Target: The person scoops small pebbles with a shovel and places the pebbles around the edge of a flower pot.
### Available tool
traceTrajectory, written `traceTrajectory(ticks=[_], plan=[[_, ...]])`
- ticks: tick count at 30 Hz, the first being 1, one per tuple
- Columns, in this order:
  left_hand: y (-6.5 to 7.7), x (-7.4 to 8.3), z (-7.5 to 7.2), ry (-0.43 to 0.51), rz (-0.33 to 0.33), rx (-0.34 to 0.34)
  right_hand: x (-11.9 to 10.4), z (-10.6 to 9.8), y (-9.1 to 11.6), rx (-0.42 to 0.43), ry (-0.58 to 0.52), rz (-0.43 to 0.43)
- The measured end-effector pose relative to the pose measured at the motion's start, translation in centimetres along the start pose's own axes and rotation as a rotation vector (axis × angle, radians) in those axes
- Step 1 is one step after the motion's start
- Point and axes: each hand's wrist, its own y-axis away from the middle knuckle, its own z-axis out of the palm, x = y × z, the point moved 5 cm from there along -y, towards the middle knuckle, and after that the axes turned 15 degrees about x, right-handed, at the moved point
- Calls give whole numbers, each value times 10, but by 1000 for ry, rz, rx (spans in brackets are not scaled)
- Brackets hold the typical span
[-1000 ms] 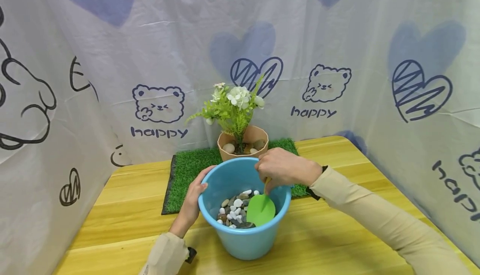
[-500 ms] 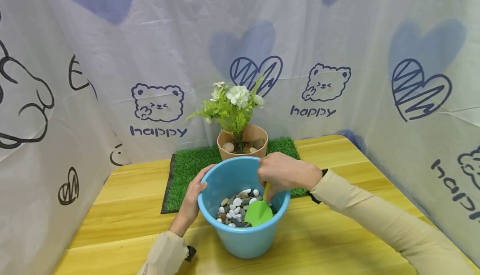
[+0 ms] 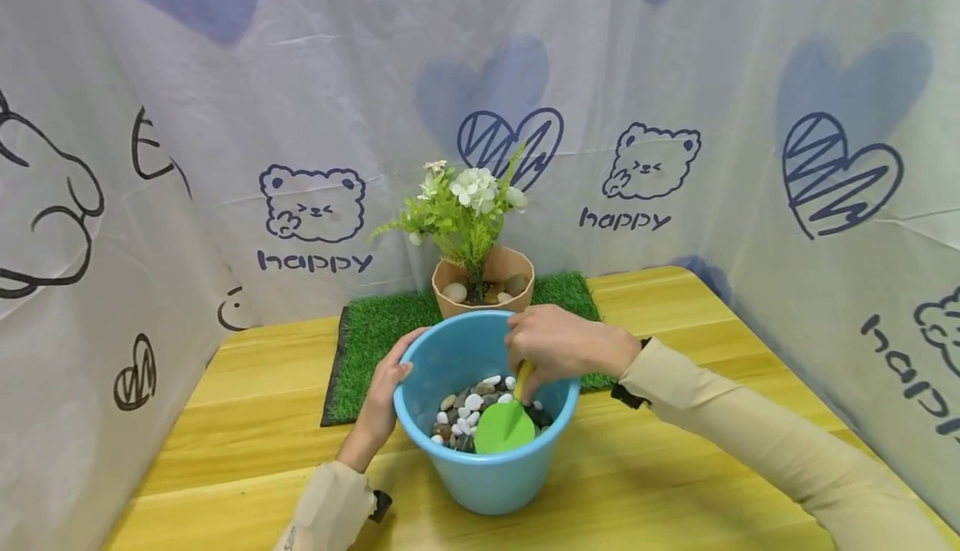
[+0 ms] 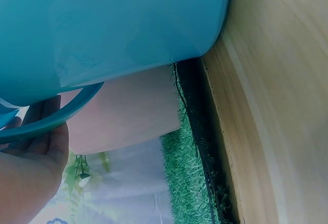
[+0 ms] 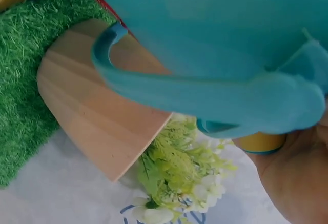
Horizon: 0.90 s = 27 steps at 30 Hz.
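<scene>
A light blue bucket (image 3: 491,484) stands upright, holding white, grey and brown pebbles (image 3: 472,405). My left hand (image 3: 386,388) grips its left side, with the thumb over the rim; in the left wrist view the fingers (image 4: 48,142) of this hand pass behind the blue handle of the bucket. My right hand (image 3: 566,347) reaches over the far right rim and holds a small toy shovel (image 3: 506,428) by its yellow handle. The green blade lies on the pebbles near the front wall, covering some of them. In the right wrist view the bucket hides most of the shovel.
Behind the bucket, a peach flowerpot (image 3: 483,305) with white flowers and large stones stands on a green turf mat (image 3: 386,330). The wooden table (image 3: 247,426) extends to both sides. A printed white curtain (image 3: 405,101) surrounds it at the back and sides.
The shovel blade has slid left across the pebbles, and its handle now leans more to the right. My right hand has shifted slightly with it. The left hand keeps its hold on the bucket.
</scene>
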Motion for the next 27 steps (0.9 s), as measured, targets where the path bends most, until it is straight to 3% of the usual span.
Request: traceTrajectory(ticks=[4, 12, 19, 27], plan=[[1, -1, 0, 0, -7, -3, 1, 2, 0, -14, -33, 18], [1, 0, 0, -6, 14, -1, 16, -8, 0, -4, -148, 149], [0, 0, 1, 2, 11, 1, 26, -9, -2, -5, -182, 232], [0, 0, 0, -2, 7, 5, 33, -9, -2, 32, -203, 255]])
